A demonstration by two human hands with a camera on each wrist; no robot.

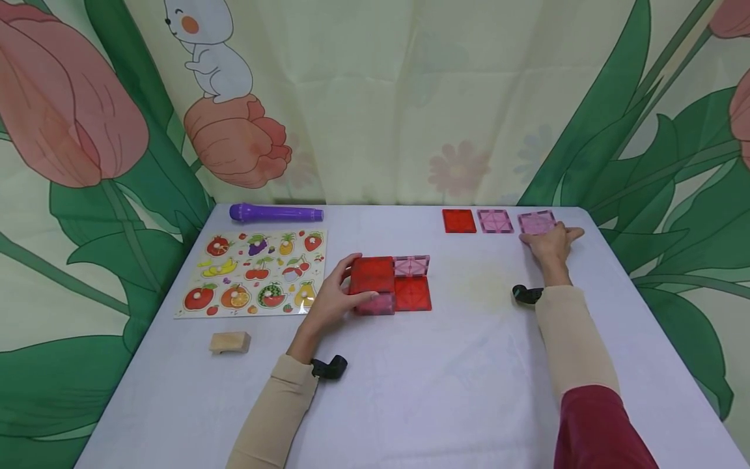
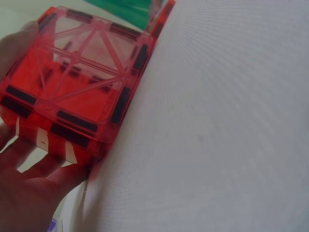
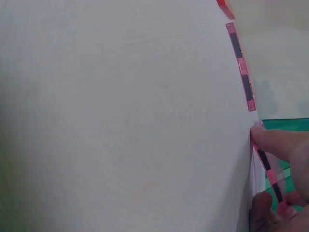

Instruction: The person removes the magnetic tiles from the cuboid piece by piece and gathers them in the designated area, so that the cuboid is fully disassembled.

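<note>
Magnetic tiles [image 1: 372, 274]: no legible text or numbers.
Fruit picture board [image 1: 240, 291]: no legible labels.
Purple microphone [image 1: 281, 213]: no legible brand.
Floral backdrop [image 1: 363, 117]: no legible lettering.

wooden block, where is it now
In the head view, the wooden block lies on the table's left side, nearer the person than the fruit sheet.

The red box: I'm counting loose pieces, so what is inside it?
Through the pink tile on the red box, red panels show inside, and I see no loose piece. Whatever its black strips cover cannot be seen.
</note>
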